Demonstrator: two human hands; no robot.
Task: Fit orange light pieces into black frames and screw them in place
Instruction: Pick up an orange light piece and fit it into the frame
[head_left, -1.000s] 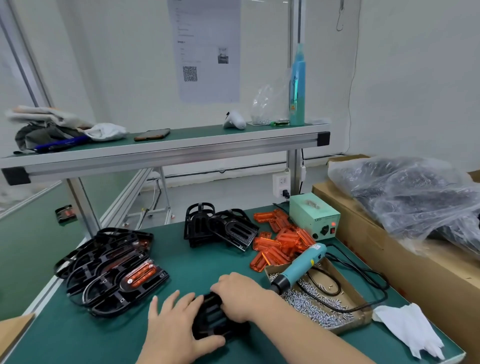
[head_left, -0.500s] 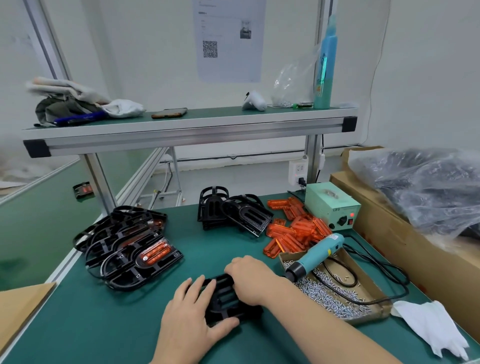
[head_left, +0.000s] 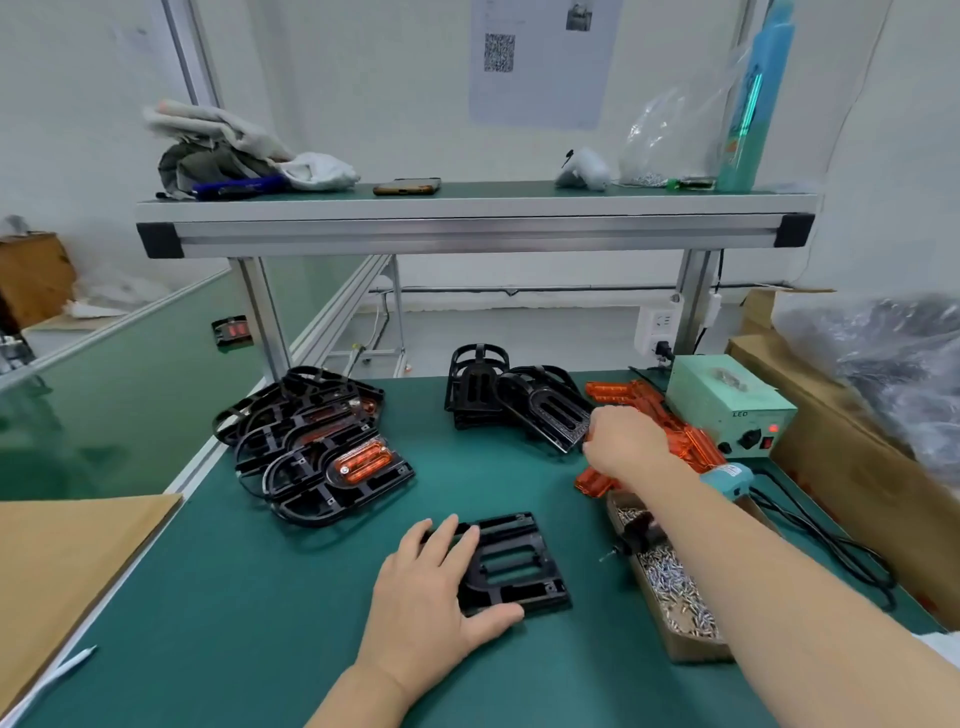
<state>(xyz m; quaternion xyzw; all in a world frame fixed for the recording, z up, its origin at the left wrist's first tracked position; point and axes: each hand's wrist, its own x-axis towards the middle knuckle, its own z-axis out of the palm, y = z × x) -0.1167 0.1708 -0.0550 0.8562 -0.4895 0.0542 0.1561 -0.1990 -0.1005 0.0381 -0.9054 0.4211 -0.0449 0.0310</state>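
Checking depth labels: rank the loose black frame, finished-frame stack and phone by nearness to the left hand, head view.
1. black frame, touching, under the left hand.
2. finished-frame stack, beyond it, to the left.
3. phone, up on the shelf.

Bare green mat (head_left: 467, 478) between frame pile (head_left: 311, 447) at left and black stack (head_left: 519, 405) behind, open for passing. Right side crowded: orange pieces (head_left: 628, 393), screw box (head_left: 691, 649), cables (head_left: 831, 540), with right hand (head_left: 623, 447) stretched across. Low shelf (head_left: 467, 228) overhead at back.

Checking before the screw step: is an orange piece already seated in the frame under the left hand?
No, the black frame under the left hand shows only empty dark slots, no orange.
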